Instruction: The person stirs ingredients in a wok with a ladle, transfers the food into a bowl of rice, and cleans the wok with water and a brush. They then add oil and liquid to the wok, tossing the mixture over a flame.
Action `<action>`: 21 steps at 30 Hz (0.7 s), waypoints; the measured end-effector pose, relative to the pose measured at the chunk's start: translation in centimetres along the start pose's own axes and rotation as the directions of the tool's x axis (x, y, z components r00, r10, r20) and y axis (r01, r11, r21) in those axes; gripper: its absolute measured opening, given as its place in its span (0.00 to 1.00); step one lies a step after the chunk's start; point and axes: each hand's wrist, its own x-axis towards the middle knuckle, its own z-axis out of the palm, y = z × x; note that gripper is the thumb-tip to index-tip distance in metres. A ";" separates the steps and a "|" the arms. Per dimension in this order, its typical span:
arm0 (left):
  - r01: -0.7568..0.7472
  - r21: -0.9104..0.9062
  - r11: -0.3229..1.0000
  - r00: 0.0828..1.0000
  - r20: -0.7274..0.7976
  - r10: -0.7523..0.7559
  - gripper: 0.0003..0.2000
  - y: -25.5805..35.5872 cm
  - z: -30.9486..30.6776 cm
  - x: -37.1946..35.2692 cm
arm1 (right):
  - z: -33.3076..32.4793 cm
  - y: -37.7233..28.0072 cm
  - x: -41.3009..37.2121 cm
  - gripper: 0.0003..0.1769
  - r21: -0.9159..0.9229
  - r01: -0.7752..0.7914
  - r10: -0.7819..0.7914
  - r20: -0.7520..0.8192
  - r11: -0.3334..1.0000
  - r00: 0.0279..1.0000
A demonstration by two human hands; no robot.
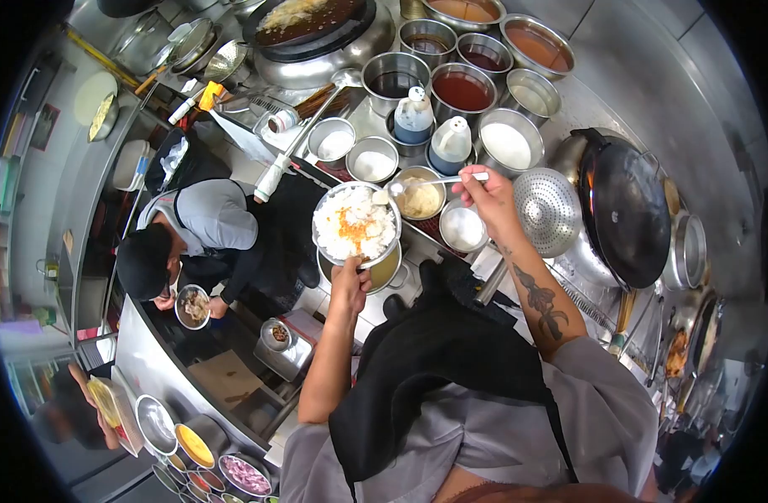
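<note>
My left hand [349, 287] grips the near edge of a metal bowl [391, 249] heaped with white rice [340, 216], which has orange bits on top. In my right hand [482, 194] is a metal spoon [440, 179], held by its handle end. The spoon's head is between the rice bowl and a metal container of pale yellow seasoning [421, 199], close to the bowl's right rim. Whether the spoon carries anything is hard to make out. Below the rice bowl, partly hidden, is a pot of yellowish liquid [385, 272].
Tubs of white powder [331, 144], dark and red sauces [463, 88] and two squeeze bottles [451, 144] crowd the counter. A perforated ladle [547, 214] and black wok [631, 210] stand right. A long-handled ladle [304, 134] crosses the counter's left end. A co-worker [204, 222] holds a bowl at left.
</note>
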 end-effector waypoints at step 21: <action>-0.013 0.022 1.000 0.999 -0.032 0.014 0.08 0.1 -2.4 -0.4 | -0.1 8.6 3.7 0.06 -0.356 0.154 -0.150 0.036 0.922 0.988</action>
